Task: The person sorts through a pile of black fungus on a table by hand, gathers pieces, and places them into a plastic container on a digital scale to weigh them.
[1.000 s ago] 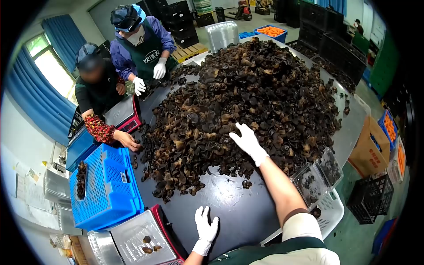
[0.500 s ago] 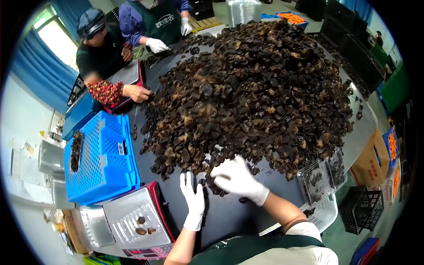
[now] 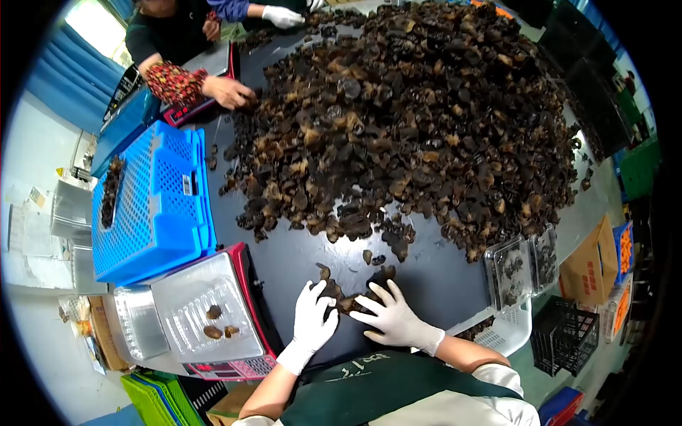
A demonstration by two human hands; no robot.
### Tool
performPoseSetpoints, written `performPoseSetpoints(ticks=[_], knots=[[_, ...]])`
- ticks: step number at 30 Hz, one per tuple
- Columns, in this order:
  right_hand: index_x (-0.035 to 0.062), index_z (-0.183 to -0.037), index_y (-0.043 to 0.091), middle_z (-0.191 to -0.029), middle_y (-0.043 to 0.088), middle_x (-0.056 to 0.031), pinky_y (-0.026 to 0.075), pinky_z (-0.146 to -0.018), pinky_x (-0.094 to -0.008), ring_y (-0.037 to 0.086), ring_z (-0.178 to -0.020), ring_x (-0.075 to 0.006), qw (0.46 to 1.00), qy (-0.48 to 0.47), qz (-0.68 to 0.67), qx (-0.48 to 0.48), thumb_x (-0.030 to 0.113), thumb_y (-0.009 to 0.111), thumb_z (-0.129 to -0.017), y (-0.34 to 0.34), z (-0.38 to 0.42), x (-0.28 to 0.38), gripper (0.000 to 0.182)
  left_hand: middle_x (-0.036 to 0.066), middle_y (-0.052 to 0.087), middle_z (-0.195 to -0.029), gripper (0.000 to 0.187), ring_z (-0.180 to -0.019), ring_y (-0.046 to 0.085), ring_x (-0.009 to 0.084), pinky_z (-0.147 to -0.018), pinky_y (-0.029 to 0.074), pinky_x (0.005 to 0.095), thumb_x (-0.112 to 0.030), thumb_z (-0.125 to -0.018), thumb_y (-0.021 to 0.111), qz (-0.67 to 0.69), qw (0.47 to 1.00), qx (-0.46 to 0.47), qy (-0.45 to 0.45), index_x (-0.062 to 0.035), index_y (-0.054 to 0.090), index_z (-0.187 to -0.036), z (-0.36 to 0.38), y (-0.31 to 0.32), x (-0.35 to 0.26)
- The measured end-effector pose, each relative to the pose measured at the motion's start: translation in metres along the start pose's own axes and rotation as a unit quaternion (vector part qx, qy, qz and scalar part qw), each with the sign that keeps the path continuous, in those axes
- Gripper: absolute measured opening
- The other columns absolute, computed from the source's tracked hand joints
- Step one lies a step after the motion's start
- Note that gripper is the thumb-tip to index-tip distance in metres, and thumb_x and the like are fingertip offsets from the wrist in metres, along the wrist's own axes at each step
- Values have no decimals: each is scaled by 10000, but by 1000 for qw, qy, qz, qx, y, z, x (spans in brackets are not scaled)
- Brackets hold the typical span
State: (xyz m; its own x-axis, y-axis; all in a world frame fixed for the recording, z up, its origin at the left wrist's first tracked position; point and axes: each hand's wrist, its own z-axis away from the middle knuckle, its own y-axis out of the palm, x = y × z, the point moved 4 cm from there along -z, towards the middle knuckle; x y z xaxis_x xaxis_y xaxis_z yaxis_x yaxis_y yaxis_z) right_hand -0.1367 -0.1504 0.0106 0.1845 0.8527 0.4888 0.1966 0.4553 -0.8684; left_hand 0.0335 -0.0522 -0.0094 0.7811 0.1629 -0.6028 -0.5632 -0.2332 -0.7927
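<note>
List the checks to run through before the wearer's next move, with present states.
- Both hands at the small cluster: ok, left hand and right hand flank the dark pieces.
- Cluster gripped: cannot tell.
- Co-worker's bare hand well apart: ok, at the big pile's edge.
- Near scale's plate bare: not ok, brown pieces on it.
- Scale reading: cannot tell, too small.
- Clear container closed: not ok, open.

A food-packing workroom: digital scales (image 3: 209,312) at eight o'clock, a blue plastic crate (image 3: 153,206) at nine, clear trays (image 3: 508,273) and a carton (image 3: 590,261) toward four, co-workers' gloved and bare hands around one metal table (image 3: 284,248).
</note>
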Motion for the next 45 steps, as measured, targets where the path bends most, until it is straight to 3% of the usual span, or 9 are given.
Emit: performPoseSetpoints(ticks=[7, 9, 15, 22, 27, 36, 37, 40, 45], knots=[[144, -1162, 629, -1201, 562, -108, 446, -861, -393, 548, -1000, -281, 993, 103, -46, 32, 251, 722, -759, -12, 75, 10, 427, 131, 623, -1064, 210, -1067, 548, 368, -917, 439, 453, -24, -723, 653, 64, 993, -74, -67, -87, 629, -921, 61, -11, -4], [131, -1122, 638, -1161, 582, -86, 454, -820, -365, 568, -957, -254, 992, 85, -66, 72, 160, 671, -800, 11, 92, 3, 325, 103, 620, -1039, 169, -1059, 546, 346, -932, 418, 450, -40, -707, 647, -20, 999, -10, 32, -95, 648, -867, 58, -16, -15], [71, -1044, 635, -1008, 622, -92, 467, -796, -381, 584, -896, -290, 964, 168, -100, -180, 1, 623, -751, -7, 58, -29, 302, 79, 628, -1000, 131, -1080, 522, 336, -935, 408, 442, -38, -668, 619, 29, 999, -29, -11, -106, 658, -772, 65, -19, -15], [112, -1094, 633, -1058, 609, -54, 432, -862, -412, 550, -976, -271, 965, 141, -4, -221, 99, 685, -715, -19, -7, -20, 383, 82, 603, -1115, 129, -1144, 481, 366, -960, 397, 463, -89, -631, 633, 8, 994, 78, 74, -127, 658, -751, 73, -21, -24], [83, -1140, 620, -1003, 644, -70, 465, -783, -369, 595, -875, -253, 992, 84, -72, -51, 241, 693, -793, -7, -36, 10, 388, 124, 595, -1118, 143, -1093, 527, 350, -925, 431, 448, -21, -653, 612, 98, 995, -4, 8, -83, 657, -774, 74, -26, -18], [-1, -964, 674, -955, 696, -95, 512, -807, -293, 665, -873, -181, 868, 204, -426, -156, 33, 647, -843, -14, -19, -17, 128, 177, 477, -1318, 583, -1168, 499, 350, -1008, 420, 412, -159, -828, 654, 2, 998, -4, -62, -150, 470, -1381, -33, -5, -5], [-6, -963, 676, -967, 699, -92, 508, -820, -292, 662, -880, -175, 855, 216, -445, -158, 27, 635, -846, -23, -11, -24, 128, 149, 541, -1235, 452, -1086, 544, 321, -954, 453, 400, -153, -825, 656, -52, 998, -3, -38, -132, 572, -1268, -39, 5, 1], [-24, -1002, 673, -936, 700, -109, 503, -831, -293, 647, -890, -167, 829, 239, -503, 44, 74, 619, -851, -54, 29, -44, 188, 108, 629, -944, 135, -891, 624, 233, -780, 512, 305, -8, -799, 649, 127, 989, -43, -64, -50, 675, -924, -48, 20, 28], [-47, -1020, 678, -892, 707, -127, 523, -782, -306, 671, -838, -193, 781, 197, -549, 225, 114, 687, -829, -77, 88, -54, 249, 117, 623, -1156, 318, -963, 620, 196, -836, 518, 314, 5, -825, 639, 397, 880, 256, -52, -71, 652, -1134, -24, -3, -87]])
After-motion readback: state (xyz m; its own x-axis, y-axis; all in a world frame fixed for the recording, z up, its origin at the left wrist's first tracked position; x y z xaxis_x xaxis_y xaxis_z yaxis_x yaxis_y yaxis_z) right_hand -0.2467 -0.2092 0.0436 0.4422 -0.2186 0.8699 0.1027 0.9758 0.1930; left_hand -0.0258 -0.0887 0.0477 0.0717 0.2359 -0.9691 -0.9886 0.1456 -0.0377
